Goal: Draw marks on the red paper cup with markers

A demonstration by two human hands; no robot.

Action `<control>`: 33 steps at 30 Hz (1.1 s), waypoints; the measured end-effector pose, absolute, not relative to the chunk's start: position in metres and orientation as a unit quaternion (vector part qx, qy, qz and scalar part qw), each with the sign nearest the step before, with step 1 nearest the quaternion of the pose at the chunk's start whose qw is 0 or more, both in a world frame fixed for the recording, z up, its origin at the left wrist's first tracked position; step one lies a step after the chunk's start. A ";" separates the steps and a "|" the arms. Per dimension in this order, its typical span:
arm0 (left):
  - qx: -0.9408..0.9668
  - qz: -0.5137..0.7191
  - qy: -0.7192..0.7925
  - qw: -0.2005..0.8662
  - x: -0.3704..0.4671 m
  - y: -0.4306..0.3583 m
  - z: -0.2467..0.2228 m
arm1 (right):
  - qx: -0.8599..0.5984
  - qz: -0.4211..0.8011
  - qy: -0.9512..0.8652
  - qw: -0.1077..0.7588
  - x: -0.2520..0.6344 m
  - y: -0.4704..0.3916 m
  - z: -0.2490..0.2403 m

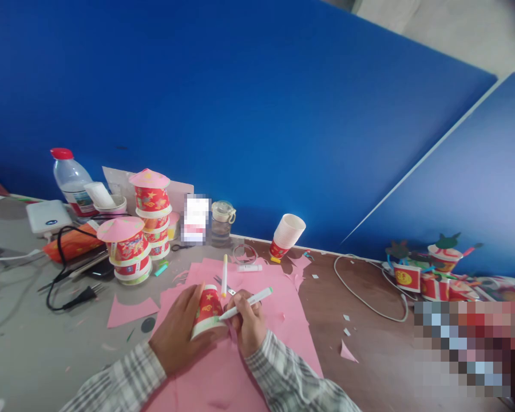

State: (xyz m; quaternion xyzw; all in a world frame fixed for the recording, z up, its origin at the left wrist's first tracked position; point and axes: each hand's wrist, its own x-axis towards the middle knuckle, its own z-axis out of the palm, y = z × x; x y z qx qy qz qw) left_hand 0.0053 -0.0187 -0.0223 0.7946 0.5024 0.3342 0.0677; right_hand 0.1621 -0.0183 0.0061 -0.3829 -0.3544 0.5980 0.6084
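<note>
A red paper cup [208,307] with gold stars and a white rim lies tilted in my left hand [180,323], whose fingers wrap round its side. My right hand [246,320] pinches a white marker [246,303] with a green end, its tip at the cup near the rim. Green marks show along the white band. Under both hands spreads pink paper [283,343]. Just beyond the cup are a yellow-capped marker [225,274], partly hidden scissors [223,284] and a white tube [249,268].
Decorated cup towers [152,200] with pink cone tops, a bottle [71,183], a black plug [83,294] and a phone [196,220] stand or lie leftward. Ahead are a lidded glass jar [222,223] and stacked cups [288,232]. A white cable [371,312] and cup crafts [435,286] lie right.
</note>
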 end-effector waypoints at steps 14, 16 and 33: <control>0.794 0.335 0.500 0.088 0.005 -0.020 -0.018 | -0.379 0.602 -0.373 0.596 0.163 -0.020 0.006; 0.795 0.336 0.497 0.088 0.005 -0.020 -0.018 | -0.377 0.603 -0.370 0.598 0.163 -0.019 0.006; 0.792 0.323 0.513 0.073 0.005 -0.018 -0.024 | -0.380 0.607 -0.314 0.623 0.162 -0.012 0.004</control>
